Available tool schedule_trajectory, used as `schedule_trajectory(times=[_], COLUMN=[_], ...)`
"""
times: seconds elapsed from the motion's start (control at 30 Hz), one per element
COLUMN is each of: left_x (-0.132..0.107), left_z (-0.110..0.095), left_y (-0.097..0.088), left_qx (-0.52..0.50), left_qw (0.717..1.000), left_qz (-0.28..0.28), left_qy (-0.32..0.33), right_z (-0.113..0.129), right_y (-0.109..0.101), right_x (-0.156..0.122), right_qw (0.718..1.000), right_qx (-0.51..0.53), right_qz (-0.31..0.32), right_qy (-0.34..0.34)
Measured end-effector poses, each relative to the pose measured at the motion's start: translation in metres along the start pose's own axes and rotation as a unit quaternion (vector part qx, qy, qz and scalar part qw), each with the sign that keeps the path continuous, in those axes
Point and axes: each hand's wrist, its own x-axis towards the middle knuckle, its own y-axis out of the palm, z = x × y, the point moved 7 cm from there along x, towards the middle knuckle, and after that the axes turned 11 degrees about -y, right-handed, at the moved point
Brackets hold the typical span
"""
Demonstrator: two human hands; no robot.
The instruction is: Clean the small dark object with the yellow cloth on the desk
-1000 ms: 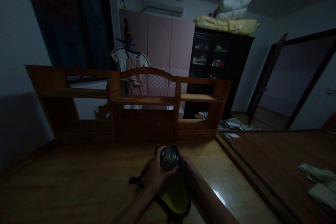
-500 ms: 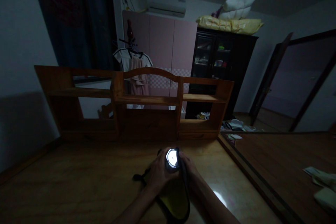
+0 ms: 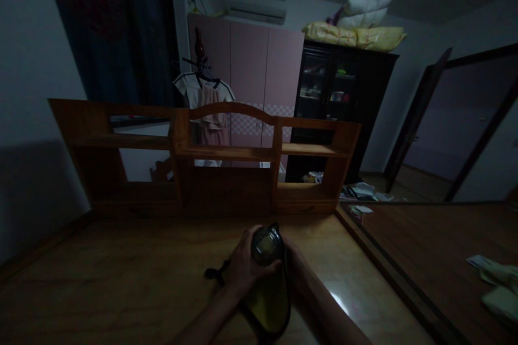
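My left hand [image 3: 244, 267] is closed round a short, dark-rimmed object with a round, glassy face [image 3: 266, 247]. Its thumb lies across the near side of the rim. Directly below and towards me is a yellow-green pouch-like piece [image 3: 269, 302] with black edging. A black strap [image 3: 214, 274] sticks out from it to the left. My right hand [image 3: 297, 264] grips the black-edged right side of this piece, its fingertips mostly hidden behind the edge. Whether the round object sits inside the pouch-like piece I cannot make out in the dim light.
A low wooden shelf unit [image 3: 230, 153] stands across the far end of the wooden surface [image 3: 121, 269]. A raised dark edge [image 3: 376, 259] runs along the right. Pale cloth [image 3: 502, 285] lies beyond it. Farther back are pink wardrobes [image 3: 246, 64] and a black cabinet [image 3: 348, 86].
The round face was bright white half a second ago and is now dim and glassy. It has tilted slightly, and my left thumb has come across its near rim.
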Motion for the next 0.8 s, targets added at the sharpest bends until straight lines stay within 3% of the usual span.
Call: schedule_trajectory(times=[0.13, 0.33, 0.8], left_x=[-0.001, -0.001, 0.003], left_z=[-0.006, -0.010, -0.002], left_y=[0.000, 0.002, 0.013], left_qx=[0.016, 0.015, 0.027], left_qw=[1.000, 0.999, 0.995], left_qz=[-0.007, 0.026, 0.057], left_qy=[0.027, 0.033, 0.075], right_z=[-0.004, -0.008, 0.018], right_y=[-0.003, 0.002, 0.016], right_x=[-0.001, -0.004, -0.004], right_qw=[0.999, 0.994, 0.998], right_qx=[0.040, 0.085, 0.055], right_qz=[0.008, -0.003, -0.025], right_qy=[0.015, 0.072, 0.012])
